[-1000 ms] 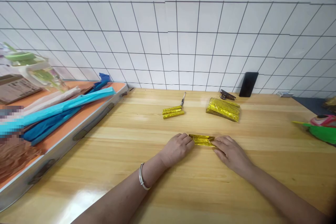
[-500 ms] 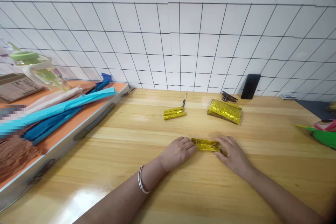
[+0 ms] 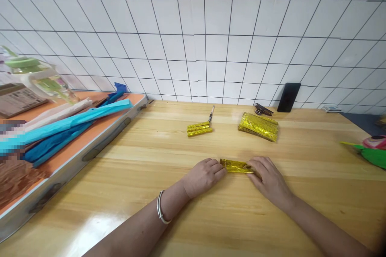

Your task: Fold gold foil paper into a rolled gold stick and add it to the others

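Observation:
A partly folded strip of gold foil paper (image 3: 237,166) lies on the wooden table between my two hands. My left hand (image 3: 205,176) is closed on the strip's left end, its fingers curled together. At the right end, my right hand (image 3: 265,176) pinches the foil between thumb and fingers. Behind the hands, narrow folded gold strips (image 3: 199,129) lie side by side with a pen (image 3: 212,114) at their far end. To the right of these sits a stack of gold foil sheets (image 3: 258,127), and a black clip (image 3: 263,109) lies just behind it.
A black phone (image 3: 288,97) leans against the tiled wall. On the left, an orange-topped tray (image 3: 137,98) holds blue crepe paper (image 3: 75,122), a cardboard box (image 3: 21,99) and a green-lidded bottle (image 3: 37,73). A green and pink object (image 3: 374,156) is at the right edge.
My right hand's fingers have closed further over the right end of the foil strip. My left hand keeps its place. The view has shifted slightly.

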`<action>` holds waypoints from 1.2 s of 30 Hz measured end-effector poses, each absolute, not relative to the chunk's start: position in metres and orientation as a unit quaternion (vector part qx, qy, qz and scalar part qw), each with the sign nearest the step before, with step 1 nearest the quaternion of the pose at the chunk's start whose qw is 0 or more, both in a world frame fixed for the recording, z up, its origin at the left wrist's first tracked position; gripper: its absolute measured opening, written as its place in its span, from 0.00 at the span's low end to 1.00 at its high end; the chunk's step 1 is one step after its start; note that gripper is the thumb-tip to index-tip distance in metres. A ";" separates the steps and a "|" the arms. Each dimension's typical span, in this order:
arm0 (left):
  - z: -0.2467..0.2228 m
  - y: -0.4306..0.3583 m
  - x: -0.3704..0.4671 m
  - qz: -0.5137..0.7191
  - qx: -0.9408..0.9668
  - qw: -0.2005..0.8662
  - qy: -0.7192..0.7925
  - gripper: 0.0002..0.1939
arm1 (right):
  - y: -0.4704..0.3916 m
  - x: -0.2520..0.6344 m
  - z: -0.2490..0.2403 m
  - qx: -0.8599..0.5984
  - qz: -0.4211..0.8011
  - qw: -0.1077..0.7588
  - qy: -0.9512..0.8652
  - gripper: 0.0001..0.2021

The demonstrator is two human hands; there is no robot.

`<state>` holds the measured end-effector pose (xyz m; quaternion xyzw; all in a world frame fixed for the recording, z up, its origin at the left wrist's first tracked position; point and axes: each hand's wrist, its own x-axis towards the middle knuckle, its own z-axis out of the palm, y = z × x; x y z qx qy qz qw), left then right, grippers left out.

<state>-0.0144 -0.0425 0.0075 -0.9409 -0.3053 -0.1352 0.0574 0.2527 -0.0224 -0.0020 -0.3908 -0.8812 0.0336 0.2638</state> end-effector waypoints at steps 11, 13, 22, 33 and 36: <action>0.005 -0.043 -0.013 -0.132 -0.944 0.032 -0.301 0.13 | -0.037 0.261 -0.005 -0.385 -0.020 0.178 -0.905 0.10; 0.005 -0.043 -0.012 -0.140 -0.941 0.015 -0.307 0.13 | -0.037 0.261 -0.005 -0.387 -0.012 0.179 -0.905 0.10; -0.004 -0.037 -0.013 -0.236 -0.898 -0.105 -0.356 0.12 | -0.038 0.260 -0.007 -0.414 0.067 0.212 -0.883 0.09; -0.015 -0.032 -0.012 -0.281 -0.845 -0.178 -0.419 0.08 | -0.040 0.256 -0.012 -0.464 0.115 0.255 -0.841 0.08; -0.015 -0.032 -0.011 -0.289 -0.833 -0.190 -0.432 0.08 | -0.041 0.257 -0.013 -0.463 0.116 0.262 -0.839 0.08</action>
